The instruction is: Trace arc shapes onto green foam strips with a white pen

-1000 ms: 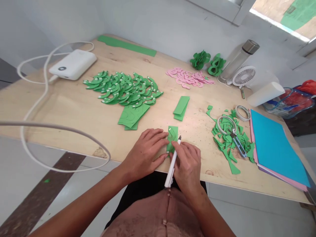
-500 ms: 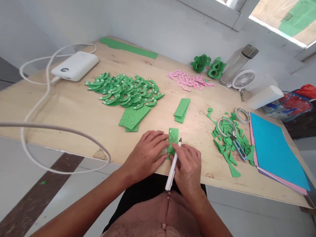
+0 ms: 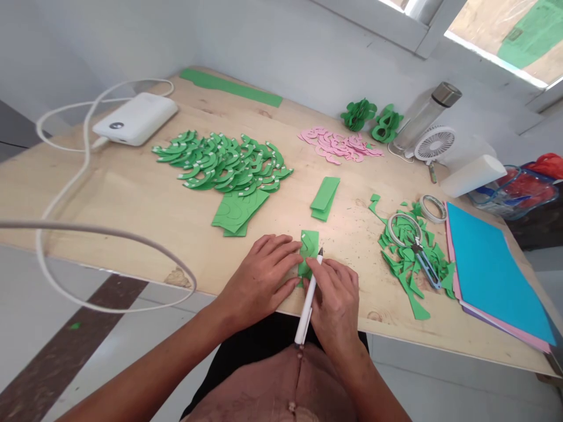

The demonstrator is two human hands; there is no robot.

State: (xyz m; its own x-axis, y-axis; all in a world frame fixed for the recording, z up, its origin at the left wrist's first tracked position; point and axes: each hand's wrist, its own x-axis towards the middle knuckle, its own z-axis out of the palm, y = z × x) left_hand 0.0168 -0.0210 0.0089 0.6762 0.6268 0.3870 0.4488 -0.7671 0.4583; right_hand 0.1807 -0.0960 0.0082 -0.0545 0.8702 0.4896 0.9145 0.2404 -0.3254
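Note:
Near the table's front edge lies a small green paper piece [image 3: 309, 239] with a curved green shape and a bit of white on top. My left hand [image 3: 264, 272] holds its left edge, with fingertips and thumb on the paper. From the right, my right hand [image 3: 336, 293] has a white pen [image 3: 307, 313] between its fingers, dark tip pointing away from me. That hand's fingertips also touch the paper. Beyond the hands are two green paper strips [image 3: 325, 196] and, to the left, green sheets with drawn outlines [image 3: 237, 211].
A heap of curved green cutouts [image 3: 229, 164] lies left, pink cutouts [image 3: 336, 143] behind. At right are green scraps [image 3: 411, 275] with small snips [image 3: 426, 266], tape rolls [image 3: 433, 208] and coloured sheets [image 3: 497, 275]. A power bank [image 3: 136, 117] trails a white cable [image 3: 65, 196] across the left side.
The view has shifted very slightly. My hands, the pen and the paper keep nearly the same places.

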